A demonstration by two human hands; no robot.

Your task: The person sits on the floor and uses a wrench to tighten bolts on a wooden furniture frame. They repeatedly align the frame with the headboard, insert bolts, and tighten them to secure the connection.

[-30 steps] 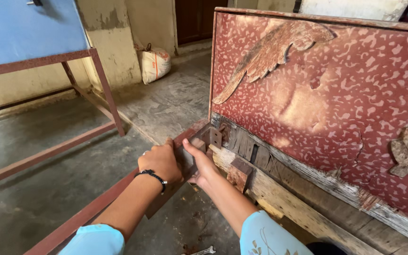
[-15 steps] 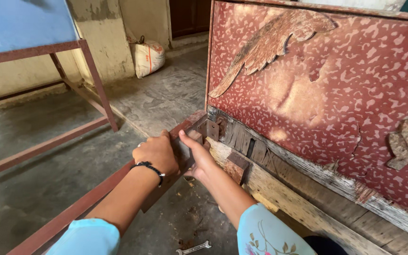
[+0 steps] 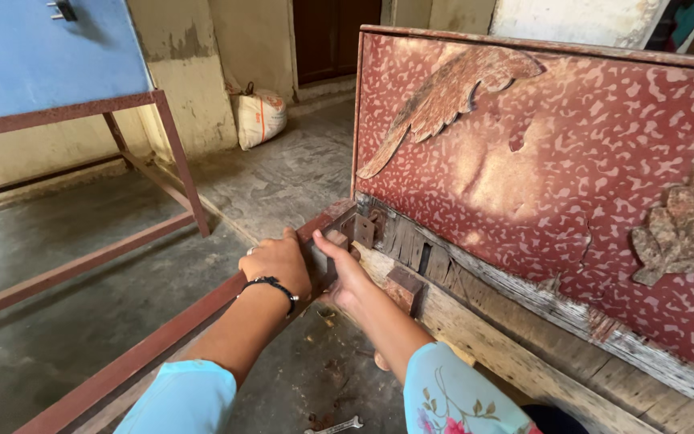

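Observation:
My left hand (image 3: 276,264), with a black wristband, grips the end of a rusty red metal bar (image 3: 146,347) that runs from the lower left up to the corner of a red carved wooden panel (image 3: 572,153). My right hand (image 3: 340,273) presses against the same corner from the right, fingers on a small metal bracket (image 3: 361,230) fixed to the weathered wooden base (image 3: 475,321). What lies between the two hands is hidden.
A rusty metal frame with a blue top (image 3: 50,60) stands at the left. A white sack (image 3: 259,116) leans by the far wall. A spanner (image 3: 332,425) lies on the concrete floor (image 3: 58,321) near my knees.
The view has shifted slightly; both hands stay at the bar's end by the panel corner, with the left hand a little lower along the bar.

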